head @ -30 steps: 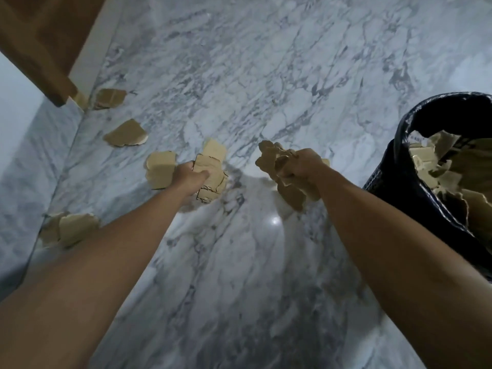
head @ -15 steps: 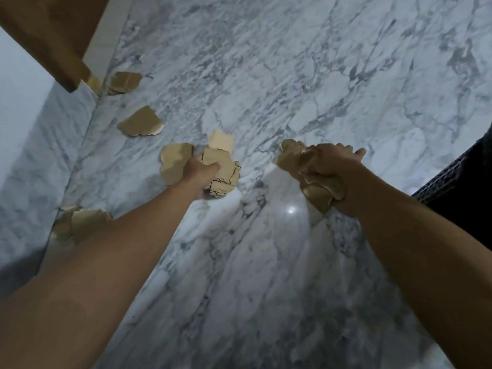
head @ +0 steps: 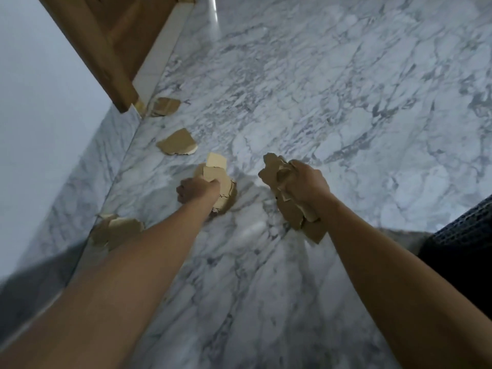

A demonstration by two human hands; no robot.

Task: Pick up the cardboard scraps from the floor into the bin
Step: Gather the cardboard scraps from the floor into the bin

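- Marble floor [head: 346, 102], white with grey veins, filled most of the frame; a pale wall ran down the left side and a wooden door frame [head: 106, 49] stood at upper left.
- Compared with a second earlier, the view had swung left: the bin [head: 463, 251], whose open mouth full of scraps had shown at right, was now only a dark textured edge at lower right.
- Over that second the left hand [head: 198, 190], at frame centre, had gathered the scrap that lay beside it and now gripped a stack of cardboard pieces [head: 221, 182], fingers curled round them, low over the floor.
- The right hand [head: 306, 185] kept its fist closed on a crumpled wad of scraps [head: 287, 206], held just right of centre, clear of the floor.
- Both hands being full, a trip to the bin seemed the likely next step.
- Loose pieces remained along the wall: a folded scrap [head: 165, 106] touching the door frame's foot, a flat scrap [head: 177, 142] below it, and a torn cluster [head: 117, 231] at middle left, partly hidden by the left forearm.
- Nothing visibly stood between the hands and the bin; it was simply mostly out of view.
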